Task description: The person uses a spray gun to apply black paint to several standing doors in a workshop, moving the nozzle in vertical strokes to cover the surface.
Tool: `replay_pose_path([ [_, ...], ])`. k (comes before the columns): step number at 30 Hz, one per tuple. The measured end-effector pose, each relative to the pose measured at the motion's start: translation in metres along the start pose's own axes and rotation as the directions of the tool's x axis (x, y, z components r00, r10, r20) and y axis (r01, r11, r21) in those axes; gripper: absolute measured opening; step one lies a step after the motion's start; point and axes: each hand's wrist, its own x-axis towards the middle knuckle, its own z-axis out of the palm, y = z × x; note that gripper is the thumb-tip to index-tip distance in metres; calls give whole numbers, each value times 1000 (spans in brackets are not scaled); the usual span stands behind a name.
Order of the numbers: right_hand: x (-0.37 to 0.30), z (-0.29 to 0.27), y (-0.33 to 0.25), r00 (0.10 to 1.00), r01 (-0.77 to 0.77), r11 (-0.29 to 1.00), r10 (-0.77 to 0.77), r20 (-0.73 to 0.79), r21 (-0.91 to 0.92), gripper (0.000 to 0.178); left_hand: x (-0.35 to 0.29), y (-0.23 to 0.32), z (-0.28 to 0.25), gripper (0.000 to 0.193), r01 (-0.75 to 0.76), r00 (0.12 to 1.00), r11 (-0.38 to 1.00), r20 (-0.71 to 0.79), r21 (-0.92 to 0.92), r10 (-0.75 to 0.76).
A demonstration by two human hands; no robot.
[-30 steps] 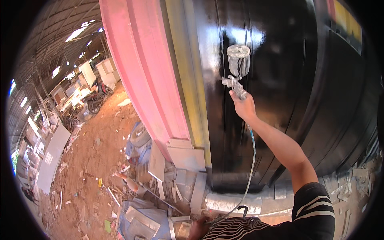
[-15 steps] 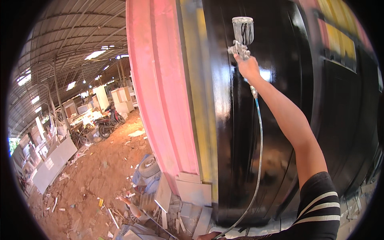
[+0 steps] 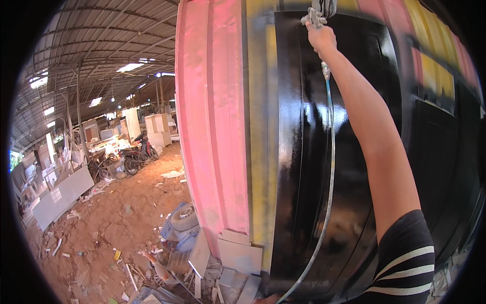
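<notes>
One right hand (image 3: pixel 322 39) clasps one paint-smeared metal spray gun (image 3: pixel 315 19), trailing one thin pale-blue hose (image 3: pixel 331 152), before one glossy black panel (image 3: pixel 304 202); I cannot tell the cropped left hand (image 3: pixel 268 300)'s grip.

The head-worn fisheye view faces the black panel (image 3: pixel 349 172) closely.

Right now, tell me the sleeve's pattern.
The sleeve is black with pale stripes across its lower part; it shows best in the head view.

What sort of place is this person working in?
Probably a rough workshop shed: a high, beamed roof over a dirt floor strewn with scraps, and a spray gun in the person's right hand.
</notes>
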Motion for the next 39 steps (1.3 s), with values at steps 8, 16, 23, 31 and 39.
replay_pose_path([
  [8,21,8,-30,995,-88,993,83,57,80,70,7,33,-9,23,-27,998,966,-62,-258,12],
  [16,-17,-8,-2,982,-22,1000,25,187,-17,58,12,15,-10,23,44,994,999,99,-27,-41],
  [23,-88,-46,88,929,30,990,23,368,-136,60,18,-22,-1,20,-267,954,961,122,-69,274],
  [31,-239,-109,167,845,-50,996,78,528,-68,47,20,-19,5,24,-297,904,941,271,-161,331],
  [39,-399,-183,205,673,-243,925,379,635,-294,41,20,-9,6,29,-279,857,955,423,-102,296],
])
